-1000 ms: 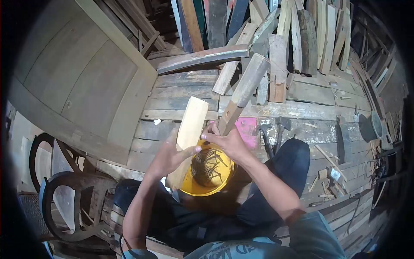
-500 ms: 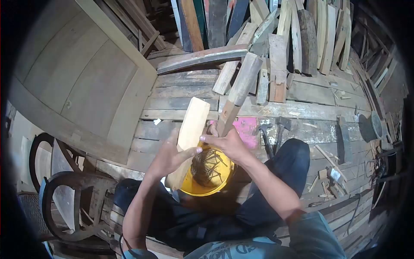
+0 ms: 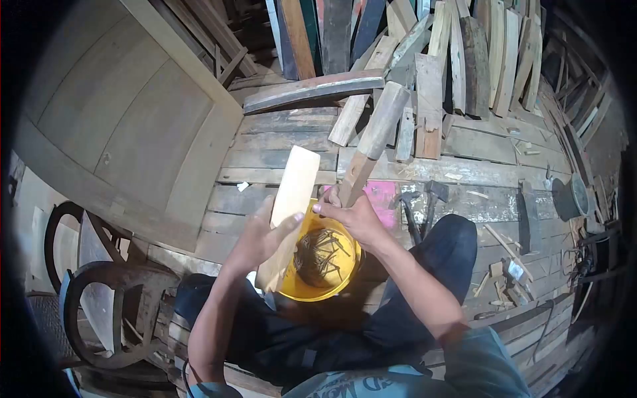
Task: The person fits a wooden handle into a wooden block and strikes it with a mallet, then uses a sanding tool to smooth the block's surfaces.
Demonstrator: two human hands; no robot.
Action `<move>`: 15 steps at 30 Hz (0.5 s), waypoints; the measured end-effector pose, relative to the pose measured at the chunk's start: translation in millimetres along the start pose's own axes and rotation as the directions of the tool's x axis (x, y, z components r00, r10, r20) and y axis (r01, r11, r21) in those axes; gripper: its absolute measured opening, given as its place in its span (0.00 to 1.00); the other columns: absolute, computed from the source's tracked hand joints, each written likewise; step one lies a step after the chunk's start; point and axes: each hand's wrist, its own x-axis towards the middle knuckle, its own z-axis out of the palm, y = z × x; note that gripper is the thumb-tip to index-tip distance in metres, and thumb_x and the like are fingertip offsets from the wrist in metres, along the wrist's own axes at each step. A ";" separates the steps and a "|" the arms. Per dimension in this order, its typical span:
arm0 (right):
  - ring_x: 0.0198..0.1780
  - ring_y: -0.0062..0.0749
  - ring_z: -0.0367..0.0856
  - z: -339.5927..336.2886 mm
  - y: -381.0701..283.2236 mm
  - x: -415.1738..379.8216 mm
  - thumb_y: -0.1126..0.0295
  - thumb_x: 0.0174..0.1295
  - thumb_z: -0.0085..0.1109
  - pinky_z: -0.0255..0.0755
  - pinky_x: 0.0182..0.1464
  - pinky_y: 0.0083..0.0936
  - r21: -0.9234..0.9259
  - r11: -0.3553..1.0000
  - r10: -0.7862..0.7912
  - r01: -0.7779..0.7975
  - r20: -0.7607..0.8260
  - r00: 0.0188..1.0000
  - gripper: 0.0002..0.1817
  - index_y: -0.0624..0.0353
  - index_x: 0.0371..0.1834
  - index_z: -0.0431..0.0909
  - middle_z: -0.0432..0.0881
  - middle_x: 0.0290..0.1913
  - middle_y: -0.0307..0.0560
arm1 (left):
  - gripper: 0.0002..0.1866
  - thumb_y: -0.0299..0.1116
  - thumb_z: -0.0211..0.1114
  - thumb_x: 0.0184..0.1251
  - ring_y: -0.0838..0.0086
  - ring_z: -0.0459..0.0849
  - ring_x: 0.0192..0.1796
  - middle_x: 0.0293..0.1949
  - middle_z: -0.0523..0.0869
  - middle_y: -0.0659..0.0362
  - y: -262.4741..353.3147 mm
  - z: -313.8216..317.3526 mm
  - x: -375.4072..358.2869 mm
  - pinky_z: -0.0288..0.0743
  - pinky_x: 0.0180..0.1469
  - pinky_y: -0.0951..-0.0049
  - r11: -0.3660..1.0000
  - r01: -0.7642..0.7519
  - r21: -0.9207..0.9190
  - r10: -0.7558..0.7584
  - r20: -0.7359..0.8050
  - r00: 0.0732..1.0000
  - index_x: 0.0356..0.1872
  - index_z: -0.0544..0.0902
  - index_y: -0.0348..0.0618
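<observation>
My left hand (image 3: 257,240) is wrapped round a pale, smooth wooden block (image 3: 296,186), held tilted over the left side of a yellow bucket (image 3: 350,278). My right hand (image 3: 358,217) grips the lower end of a weathered wooden piece (image 3: 383,123), grey on its upper part and brown lower down. It slants up and to the right, and my fingers hide its bottom end. Both thumbs point inward above the bucket, close to the pale block's right edge. A heap of nails (image 3: 317,255) lies in the bucket between my legs.
A hammer (image 3: 411,215) and a hatchet (image 3: 432,196) lie by my right knee. Boards (image 3: 474,66) lean at the back. A large wooden panel (image 3: 126,119) stands at the left, near a curved wooden frame (image 3: 123,278). Wood scraps (image 3: 507,285) lie at the right.
The weathered piece has shifted slightly to the right, and the pale block slightly to the left and up. Both hands keep their hold.
</observation>
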 end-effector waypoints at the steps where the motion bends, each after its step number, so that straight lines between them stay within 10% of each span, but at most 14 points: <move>1: 0.33 0.20 0.74 -0.5 0.4 0.1 0.76 0.57 0.65 0.70 0.38 0.22 -0.020 1.000 -0.004 0.004 0.006 1.000 0.21 0.52 0.20 0.59 0.71 0.27 0.35 | 0.24 0.41 0.63 0.68 0.73 0.80 0.46 0.43 0.82 0.52 0.1 1.3 0.0 0.76 0.46 0.73 0.999 0.009 -0.041 -0.011 -0.046 0.999 0.56 0.71 0.32; 7: 0.26 0.17 0.66 1.3 -7.7 -3.5 0.63 0.59 0.65 0.63 0.29 0.23 -0.198 0.969 0.135 -0.144 -0.061 0.989 0.17 0.58 0.22 0.68 0.68 0.21 0.33 | 0.30 0.38 0.61 0.68 0.70 0.75 0.58 0.56 0.76 0.53 -1.1 -7.7 3.9 0.71 0.57 0.70 0.906 0.268 -0.329 -0.282 0.005 0.959 0.68 0.63 0.38; 15: 0.32 0.23 0.72 3.0 -4.5 -3.7 0.57 0.70 0.51 0.67 0.35 0.25 -0.229 0.973 -0.012 0.003 -0.037 0.999 0.20 0.68 0.43 0.75 0.76 0.27 0.41 | 0.36 0.24 0.61 0.57 0.70 0.78 0.51 0.51 0.76 0.53 5.7 -14.7 -0.5 0.76 0.52 0.71 0.876 0.126 -0.466 -0.114 0.052 0.992 0.69 0.58 0.40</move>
